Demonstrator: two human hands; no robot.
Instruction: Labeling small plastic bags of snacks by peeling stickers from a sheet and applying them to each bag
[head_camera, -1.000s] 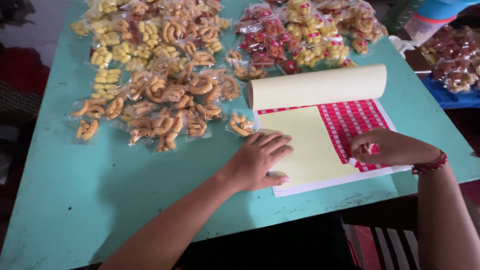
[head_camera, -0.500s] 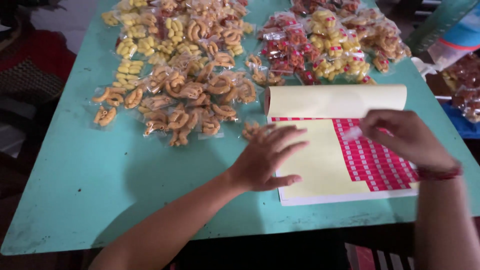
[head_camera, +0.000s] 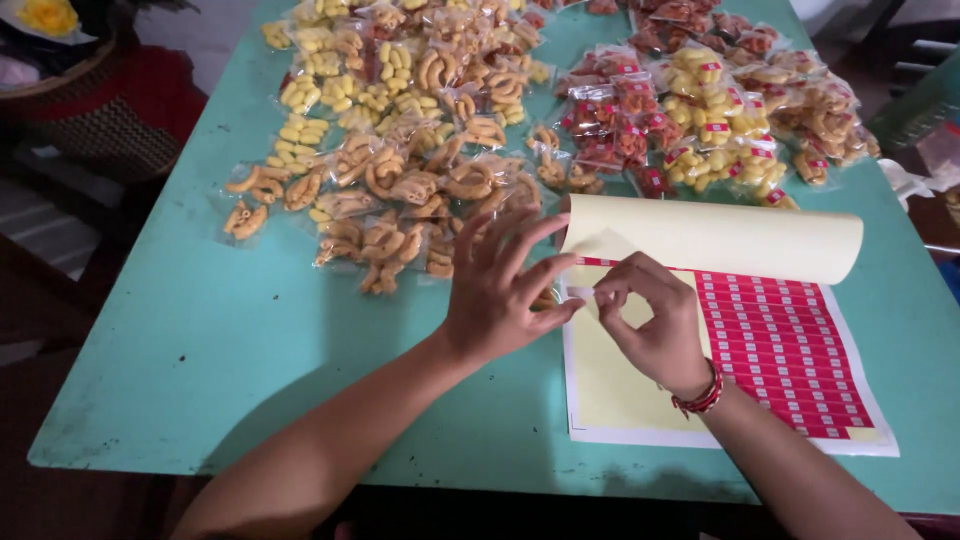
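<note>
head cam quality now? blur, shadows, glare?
Head view: dim, soft light with no glare; left hand and right hand slightly blurred, the sticker sheet and snack packets fairly sharp; soft arm shadows on the green table; corners dark.

Turquoise table (head_camera: 250, 340) with clear snack packets (head_camera: 400, 180) and a red sticker sheet (head_camera: 790, 350).

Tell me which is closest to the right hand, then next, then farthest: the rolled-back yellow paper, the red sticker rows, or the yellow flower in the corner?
From the right hand:
1. Rolled-back yellow paper, just above.
2. Red sticker rows, to its right.
3. Yellow flower, far top-left corner.
</note>
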